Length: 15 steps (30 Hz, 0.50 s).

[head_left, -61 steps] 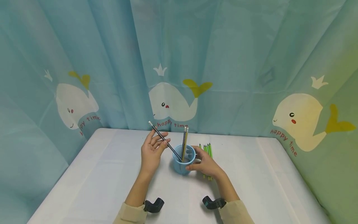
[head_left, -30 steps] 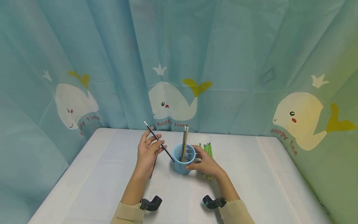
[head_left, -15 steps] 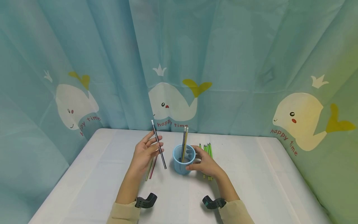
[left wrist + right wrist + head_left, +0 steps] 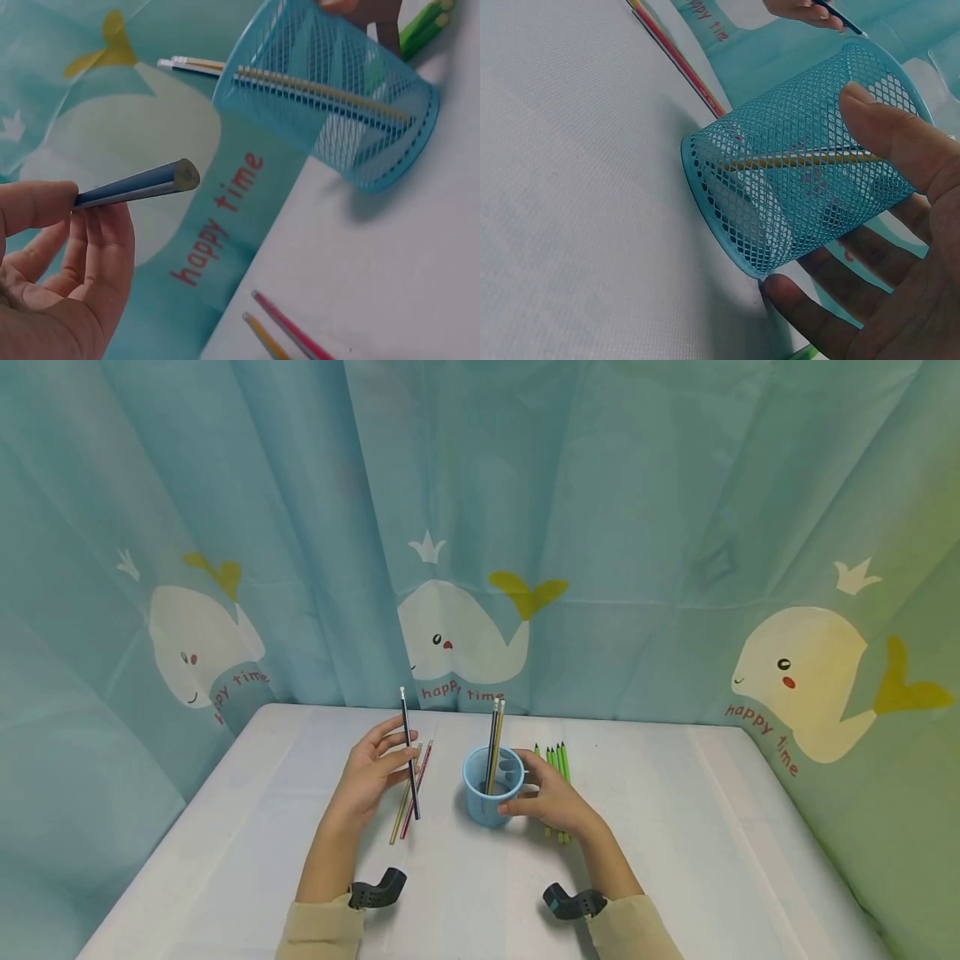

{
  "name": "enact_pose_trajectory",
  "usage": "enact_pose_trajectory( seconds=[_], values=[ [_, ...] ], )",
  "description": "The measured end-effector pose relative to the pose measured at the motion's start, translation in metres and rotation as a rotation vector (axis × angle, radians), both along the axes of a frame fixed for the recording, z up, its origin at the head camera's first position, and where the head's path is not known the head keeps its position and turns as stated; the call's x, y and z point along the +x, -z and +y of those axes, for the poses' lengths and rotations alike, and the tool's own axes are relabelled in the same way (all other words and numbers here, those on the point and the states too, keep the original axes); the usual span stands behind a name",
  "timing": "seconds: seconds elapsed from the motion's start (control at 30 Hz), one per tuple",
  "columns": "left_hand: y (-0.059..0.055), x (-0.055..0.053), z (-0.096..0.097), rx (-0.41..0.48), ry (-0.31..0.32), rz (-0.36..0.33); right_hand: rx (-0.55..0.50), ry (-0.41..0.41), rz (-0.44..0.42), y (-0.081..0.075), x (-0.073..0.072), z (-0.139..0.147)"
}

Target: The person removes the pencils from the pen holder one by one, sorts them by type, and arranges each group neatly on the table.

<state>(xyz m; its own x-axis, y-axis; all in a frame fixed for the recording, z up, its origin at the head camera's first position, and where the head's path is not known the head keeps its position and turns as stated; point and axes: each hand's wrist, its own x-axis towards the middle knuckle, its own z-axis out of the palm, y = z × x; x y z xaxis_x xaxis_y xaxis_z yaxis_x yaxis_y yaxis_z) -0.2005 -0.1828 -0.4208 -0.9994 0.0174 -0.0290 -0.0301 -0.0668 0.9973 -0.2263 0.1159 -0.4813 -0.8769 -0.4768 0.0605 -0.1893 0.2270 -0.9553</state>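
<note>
My left hand (image 4: 367, 778) pinches a dark blue pencil (image 4: 406, 718) between thumb and fingers, left of the cup. It stands nearly upright, eraser end up; its blunt lower end (image 4: 187, 175) points toward the left wrist camera. On the table under it lie a red pencil (image 4: 424, 762) and a yellow pencil (image 4: 397, 818), which it overlaps in the head view. My right hand (image 4: 557, 795) holds the light blue mesh pencil cup (image 4: 780, 172) by its right side, thumb on the near wall. Inside the cup lean a dark pencil (image 4: 492, 735) and a yellow-striped one (image 4: 498, 739).
Several green pencils (image 4: 559, 764) lie side by side on the white table (image 4: 675, 843), right of the cup and partly behind my right hand. A blue-green curtain (image 4: 637, 527) with printed whales hangs behind the table's far edge.
My left hand has drawn the dark blue pencil out of the cup, moved left and turned it more upright. The red and yellow pencils have come into view. My right hand and the cup stay put.
</note>
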Motion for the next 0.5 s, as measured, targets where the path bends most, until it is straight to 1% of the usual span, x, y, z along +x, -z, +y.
enact_pose_trajectory(
  seconds=[0.3,0.5],
  values=[
    [0.007,-0.002,-0.011,-0.071,-0.040,-0.024,-0.012,-0.016,0.002,0.000,0.000,0.001],
    [0.013,-0.004,-0.017,-0.092,-0.054,-0.052,-0.008,-0.007,-0.001,0.000,0.000,0.000]
  ],
)
